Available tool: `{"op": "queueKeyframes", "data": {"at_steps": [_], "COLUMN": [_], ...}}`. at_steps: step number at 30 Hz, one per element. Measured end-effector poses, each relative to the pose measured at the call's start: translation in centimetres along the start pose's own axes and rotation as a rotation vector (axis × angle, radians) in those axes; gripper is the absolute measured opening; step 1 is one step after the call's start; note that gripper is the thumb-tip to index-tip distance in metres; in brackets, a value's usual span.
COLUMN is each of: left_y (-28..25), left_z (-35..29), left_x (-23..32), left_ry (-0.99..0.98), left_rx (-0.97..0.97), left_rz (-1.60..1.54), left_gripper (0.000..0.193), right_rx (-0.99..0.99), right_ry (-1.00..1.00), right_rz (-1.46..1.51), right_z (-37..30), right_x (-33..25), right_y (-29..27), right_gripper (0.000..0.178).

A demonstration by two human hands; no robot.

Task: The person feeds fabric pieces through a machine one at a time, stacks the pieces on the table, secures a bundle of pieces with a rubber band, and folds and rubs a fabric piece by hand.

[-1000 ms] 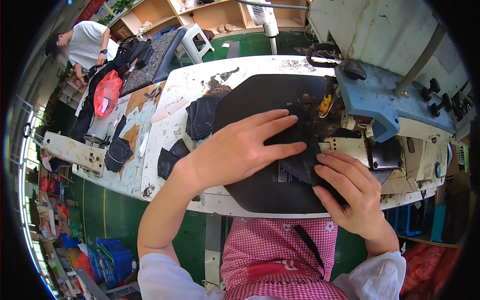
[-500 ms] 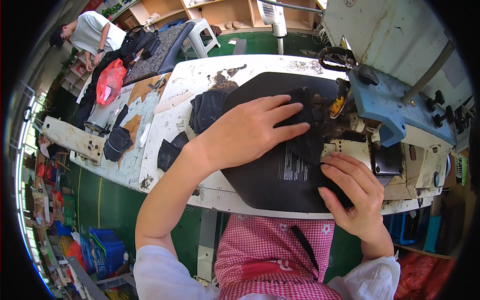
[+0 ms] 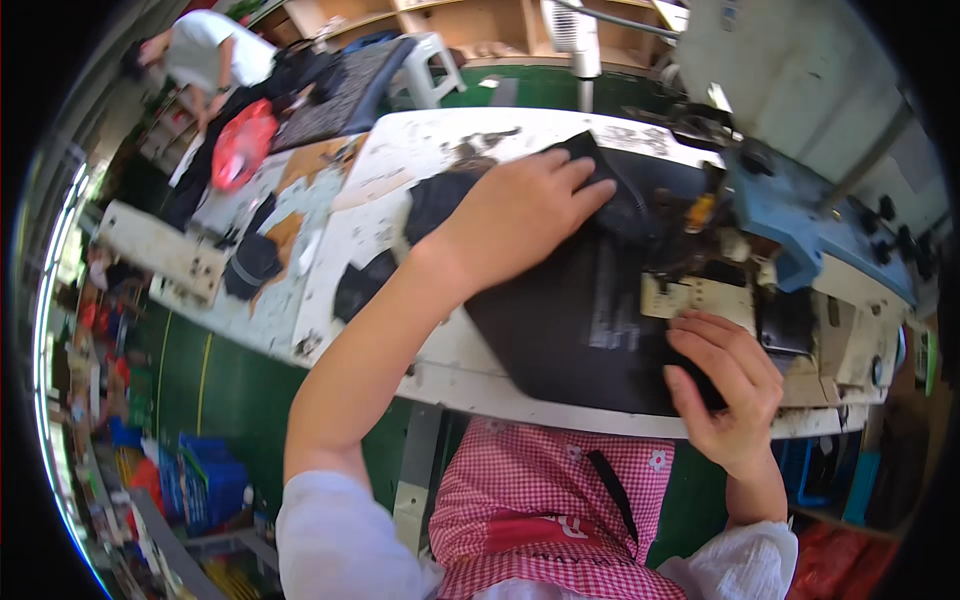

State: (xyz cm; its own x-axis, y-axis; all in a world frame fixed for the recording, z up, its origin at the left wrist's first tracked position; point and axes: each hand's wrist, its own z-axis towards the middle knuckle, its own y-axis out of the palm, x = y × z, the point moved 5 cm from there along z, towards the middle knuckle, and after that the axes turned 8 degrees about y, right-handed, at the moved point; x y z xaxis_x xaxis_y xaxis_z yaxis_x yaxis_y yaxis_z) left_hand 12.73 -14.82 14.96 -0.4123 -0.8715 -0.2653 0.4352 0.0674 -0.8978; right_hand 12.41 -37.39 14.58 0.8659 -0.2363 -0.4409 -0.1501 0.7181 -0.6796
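Taking the octagonal black work board [image 3: 560,345] as a clock face, twelve at the far side, the black fabric piece [image 3: 628,210] lies at one o'clock, a pointed corner sticking out past the fingers. The left hand [image 3: 530,205] reaches over the board at about half past eleven, palm down, fingers slightly bent and a little spread on that piece; its thumb is hidden, so whether it grips or merely presses I cannot tell. At four o'clock the right hand [image 3: 728,375] has its thumb and fingers well apart around nothing, fingertips just beside the near edge of the pale metal needle plate [image 3: 690,298].

The sewing machine's blue head [image 3: 785,220] stands between two and three o'clock. On the white tabletop [image 3: 470,350], a stack of black pieces [image 3: 438,205] sits at ten o'clock, partly behind the left forearm, and a smaller pile of black cutouts [image 3: 365,283] at nine. Farther out are a red plastic bag [image 3: 243,145] at ten o'clock, a white stool [image 3: 432,70] at eleven and a white fan [image 3: 572,35] at twelve.
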Motion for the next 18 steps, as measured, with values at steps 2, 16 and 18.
{"op": "queueKeyframes", "data": {"at_steps": [2,16,18], "left_y": [-0.6,-5.9,-10.7], "left_z": [-2.6,-43.0,-49.7], "left_x": [-2.9,9.1,13.8], "left_ry": [-0.157,-1.081,-1.202], "left_rx": [0.171,0.397,0.481], "left_rz": [-0.013,-0.075,0.104], "left_gripper": [0.034,0.051,0.037], "right_rx": [0.021,-0.6,-0.627], "right_ry": [0.029,-0.572,-0.603], "right_rz": [-0.043,0.111,0.148], "right_z": [-0.5,-6.7,-5.5], "right_x": [0.1,-10.0,-11.9], "right_y": [0.0,16.4,21.1], "right_gripper": [0.027,0.044,0.05]}}
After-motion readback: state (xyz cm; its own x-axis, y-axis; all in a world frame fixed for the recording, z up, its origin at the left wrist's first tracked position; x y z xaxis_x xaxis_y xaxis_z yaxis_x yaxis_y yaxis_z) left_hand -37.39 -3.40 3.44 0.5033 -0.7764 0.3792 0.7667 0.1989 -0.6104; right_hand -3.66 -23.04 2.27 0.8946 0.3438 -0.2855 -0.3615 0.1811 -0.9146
